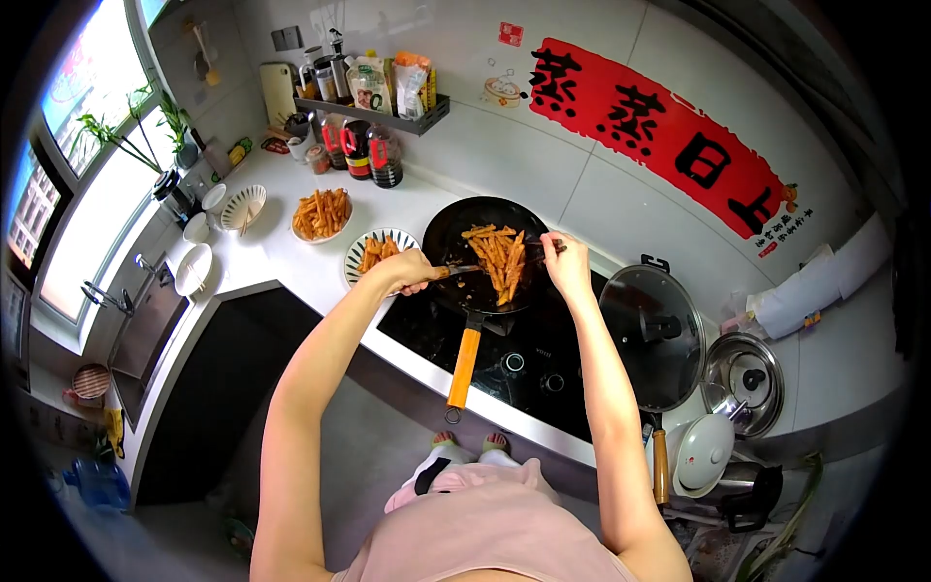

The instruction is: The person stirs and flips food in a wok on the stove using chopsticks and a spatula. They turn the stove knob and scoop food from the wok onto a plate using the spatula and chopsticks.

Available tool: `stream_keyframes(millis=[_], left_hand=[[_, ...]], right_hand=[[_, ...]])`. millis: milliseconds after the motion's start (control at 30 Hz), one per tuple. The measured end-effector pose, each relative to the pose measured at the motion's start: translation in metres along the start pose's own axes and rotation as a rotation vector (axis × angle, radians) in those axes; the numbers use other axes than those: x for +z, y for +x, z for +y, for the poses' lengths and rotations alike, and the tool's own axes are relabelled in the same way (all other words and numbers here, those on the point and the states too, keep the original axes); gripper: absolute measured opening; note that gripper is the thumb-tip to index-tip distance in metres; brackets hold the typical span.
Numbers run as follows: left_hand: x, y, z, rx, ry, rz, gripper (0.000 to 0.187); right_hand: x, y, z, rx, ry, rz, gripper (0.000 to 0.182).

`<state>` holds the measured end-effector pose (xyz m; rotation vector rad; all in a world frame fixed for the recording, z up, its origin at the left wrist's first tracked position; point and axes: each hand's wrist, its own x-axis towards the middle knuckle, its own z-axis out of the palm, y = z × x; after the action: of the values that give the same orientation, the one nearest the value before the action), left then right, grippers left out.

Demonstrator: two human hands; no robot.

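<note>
A black wok [446, 215] with a wooden handle [465, 369] stands on the black glass hob [417, 330]. Browned, sauce-coated strips of food [499, 260] are heaped towards its right side. My left hand [411, 272] is closed round the wooden grip of a metal spatula [465, 269], whose blade reaches to the heap. At the wok's right rim, my right hand [567, 262] pinches the dark end of a thin utensil pointing into the food; its kind I cannot tell. Close beyond my left hand, a striped plate [355, 265] bears more strips.
Another plate of strips [322, 214] sits farther back, near a striped bowl [242, 208] with chopsticks. Bottles [385, 160] stand below a wall shelf [427, 118] of seasonings. To my right are a glass lid [652, 339], a steel lid [766, 383] and a white pot [705, 454].
</note>
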<state>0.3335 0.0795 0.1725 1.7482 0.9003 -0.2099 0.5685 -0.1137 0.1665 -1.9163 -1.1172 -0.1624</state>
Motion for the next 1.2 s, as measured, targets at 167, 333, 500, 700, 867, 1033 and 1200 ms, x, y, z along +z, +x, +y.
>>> stream_keyframes(millis=[167,333,500,700,867,1033,1200], left_hand=[[0.007,-0.002,0.002,-0.002,-0.026,0.035,0.021],[0.01,0.002,0.006,-0.042,-0.064,0.046,0.017],[0.015,-0.006,0.017,-0.001,-0.076,0.025,0.017],[0.026,-0.01,0.028,0.026,0.012,0.105,0.017],[0.031,-0.007,0.025,0.009,0.007,0.104,0.017],[0.026,0.001,0.002,0.029,-0.113,0.083,0.016],[0.028,-0.008,0.003,0.041,-0.127,0.113,0.017]], right_hand=[[-0.014,-0.017,0.011,0.154,0.043,0.053,0.023],[-0.001,-0.008,0.012,0.214,0.16,-0.046,0.024],[0.012,-0.005,0.006,0.274,0.258,-0.044,0.024],[0.025,-0.007,0.002,0.369,0.402,0.026,0.025],[0.03,-0.008,-0.001,0.369,0.41,0.041,0.025],[0.018,-0.006,-0.004,0.313,0.307,0.03,0.024],[0.02,-0.002,0.005,0.227,0.238,0.022,0.024]])
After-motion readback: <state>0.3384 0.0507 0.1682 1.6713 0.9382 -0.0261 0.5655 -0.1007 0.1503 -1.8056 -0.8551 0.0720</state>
